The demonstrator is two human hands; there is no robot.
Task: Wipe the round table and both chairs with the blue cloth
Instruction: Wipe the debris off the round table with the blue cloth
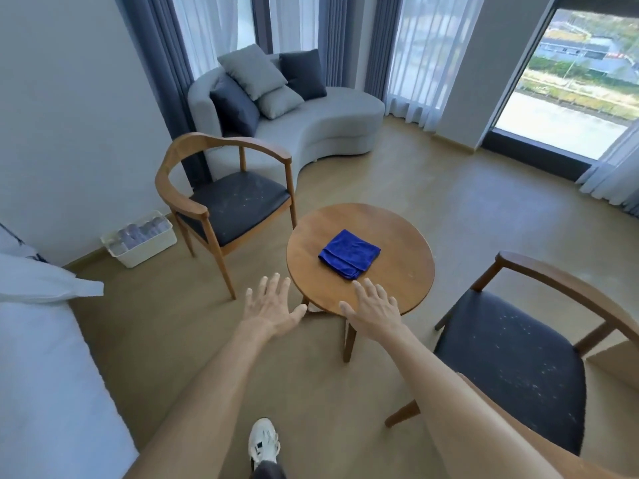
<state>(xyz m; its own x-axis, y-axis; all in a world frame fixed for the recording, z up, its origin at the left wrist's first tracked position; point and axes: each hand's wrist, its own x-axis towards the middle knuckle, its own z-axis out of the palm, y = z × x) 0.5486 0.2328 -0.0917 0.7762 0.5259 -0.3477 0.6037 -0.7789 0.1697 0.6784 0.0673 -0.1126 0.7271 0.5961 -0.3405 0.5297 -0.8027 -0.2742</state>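
Head view of a room corner with seating. Left chair (224,202): wooden frame with curved back rail and dark padded seat, standing just beside the round table; pale specks mark the seat. Right chair (511,368): same pattern, nearer the viewer, seat likewise speckled. Round tabletop (397,236): bare wood between the two chairs, carried on wooden legs. Blue cloth (349,254): folded into a rough square of several layers, lying flat near the centre of the tabletop, apart from both hands. Left hand (271,307): fingers spread wide, palm down, holding nothing, off the near-left edge of the table above the floor. Right hand (375,307): fingers also spread and empty, over the near rim of the tabletop, its fingertips close to the cloth's nearest corner but not touching it.

Handling, as judged: the cloth looks soft, light and limp, with a napped pile that should grip rather than slide. It would probably unfold and droop if lifted by one corner. A flat palm pressed on top, or a pinch through all layers at the near folded edge, should keep the pad together for wiping. Nothing here appears fragile.
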